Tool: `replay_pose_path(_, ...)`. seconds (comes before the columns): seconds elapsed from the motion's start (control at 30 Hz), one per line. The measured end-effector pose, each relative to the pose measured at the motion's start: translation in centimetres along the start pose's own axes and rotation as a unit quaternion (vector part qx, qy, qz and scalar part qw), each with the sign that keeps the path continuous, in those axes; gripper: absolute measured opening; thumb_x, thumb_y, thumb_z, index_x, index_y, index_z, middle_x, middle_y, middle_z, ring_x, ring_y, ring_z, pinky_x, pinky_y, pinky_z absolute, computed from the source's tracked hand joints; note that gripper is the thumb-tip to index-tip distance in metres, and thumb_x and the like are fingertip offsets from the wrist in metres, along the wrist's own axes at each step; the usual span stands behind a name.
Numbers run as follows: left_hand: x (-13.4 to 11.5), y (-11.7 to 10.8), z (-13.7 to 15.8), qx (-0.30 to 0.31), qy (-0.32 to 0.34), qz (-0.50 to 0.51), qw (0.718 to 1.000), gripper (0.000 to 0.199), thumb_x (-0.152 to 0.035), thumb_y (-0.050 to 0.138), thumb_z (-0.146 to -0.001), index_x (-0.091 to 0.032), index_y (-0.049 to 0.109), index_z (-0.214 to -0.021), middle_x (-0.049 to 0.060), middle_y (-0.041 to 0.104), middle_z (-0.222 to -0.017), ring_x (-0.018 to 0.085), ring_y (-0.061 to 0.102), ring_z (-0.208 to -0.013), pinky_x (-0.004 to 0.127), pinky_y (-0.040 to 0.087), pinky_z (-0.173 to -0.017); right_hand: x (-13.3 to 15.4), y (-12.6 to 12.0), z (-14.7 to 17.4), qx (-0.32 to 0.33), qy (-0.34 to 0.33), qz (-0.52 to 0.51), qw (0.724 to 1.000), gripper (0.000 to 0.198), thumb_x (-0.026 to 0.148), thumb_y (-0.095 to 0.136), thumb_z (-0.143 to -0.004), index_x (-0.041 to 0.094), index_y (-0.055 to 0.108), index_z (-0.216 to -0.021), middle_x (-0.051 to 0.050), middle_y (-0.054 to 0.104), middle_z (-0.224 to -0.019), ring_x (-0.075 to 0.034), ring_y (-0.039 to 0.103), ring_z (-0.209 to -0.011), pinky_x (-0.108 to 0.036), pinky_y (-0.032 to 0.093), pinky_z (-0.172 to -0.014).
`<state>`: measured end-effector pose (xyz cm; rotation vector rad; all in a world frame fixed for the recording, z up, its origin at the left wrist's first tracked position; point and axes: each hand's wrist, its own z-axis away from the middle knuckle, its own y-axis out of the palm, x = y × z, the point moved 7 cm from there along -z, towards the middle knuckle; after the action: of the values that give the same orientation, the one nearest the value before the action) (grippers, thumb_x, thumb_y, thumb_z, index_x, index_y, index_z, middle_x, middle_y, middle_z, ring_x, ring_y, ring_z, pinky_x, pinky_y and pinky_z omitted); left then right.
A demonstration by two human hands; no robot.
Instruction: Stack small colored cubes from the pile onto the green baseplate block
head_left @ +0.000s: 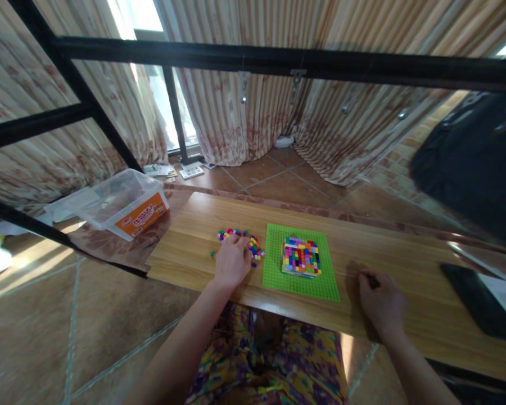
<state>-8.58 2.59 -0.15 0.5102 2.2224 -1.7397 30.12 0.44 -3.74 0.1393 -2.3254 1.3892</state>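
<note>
My left hand (233, 261) is over a loose pile of small coloured building bricks (254, 246) on the wooden table. Its fingers are bent and close together, and the fingertips are hidden by the hand itself. A green studded baseplate (274, 281) lies to its right. On the plate stands a low block-shaped build of many-coloured bricks (301, 257), with a mixed pattern on top. To the right of the plate, my right hand (382, 298) rests near the table's front edge. Its fingers are curled inward; whether anything small is inside cannot be seen.
The wooden table (185, 236) runs left to right before my lap. A clear plastic tub (130, 197) with an orange label stands beyond its left end. At the right lies a dark flat object (468, 298) with papers on it. A black metal bar (270, 59) crosses above the far side.
</note>
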Motion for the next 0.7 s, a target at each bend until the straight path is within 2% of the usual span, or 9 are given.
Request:
replay_pose_path(0.13,-1.1,0.5,-1.0,0.033,0.023,-0.067,0.997,0.017,-0.02,0.055,-0.085,-0.017,0.07,-0.093,0.012,0.064,-0.099,0.026,0.059,-0.102,0.04,0.046,-0.092,0.0,0.0,0.0,0.004,0.008,0.001,1.0,0.034,0.039,0.046,-0.08,0.016,0.07,-0.085,-0.011,0.066,-0.083,-0.021,0.055,-0.072,-0.032,0.039,-0.066)
replay_pose_path(0.4,0.1,0.6,-0.7,0.03,0.003,-0.054,0.998,0.019,-0.018,0.051,-0.088,-0.017,0.069,-0.081,0.012,0.065,-0.096,0.026,0.059,-0.097,0.04,0.046,-0.09,-0.3,0.2,0.0,0.013,0.012,0.003,1.0,0.034,0.04,0.046,-0.081,0.016,0.069,-0.086,-0.011,0.066,-0.084,-0.021,0.055,-0.074,-0.033,0.039,-0.068)
replay_pose_path(0.53,0.6,0.0,-0.4,0.004,-0.01,-0.046,0.999,0.019,-0.019,0.05,-0.089,-0.016,0.068,-0.083,0.013,0.065,-0.098,0.027,0.058,-0.099,0.041,0.046,-0.093,-0.4,0.2,0.0,0.015,0.019,0.003,1.0,0.035,0.04,0.045,-0.081,0.015,0.07,-0.086,-0.011,0.066,-0.084,-0.02,0.054,-0.073,-0.033,0.039,-0.067)
replay_pose_path(0.7,-1.1,0.4,0.0,0.016,0.034,-0.023,0.999,0.014,-0.018,0.055,-0.085,-0.018,0.068,-0.091,0.01,0.063,-0.101,0.025,0.057,-0.101,0.039,0.047,-0.093,-0.3,0.1,0.0,0.01,0.012,0.001,1.0,0.034,0.039,0.045,-0.081,0.016,0.069,-0.086,-0.011,0.065,-0.084,-0.021,0.054,-0.075,-0.033,0.039,-0.068)
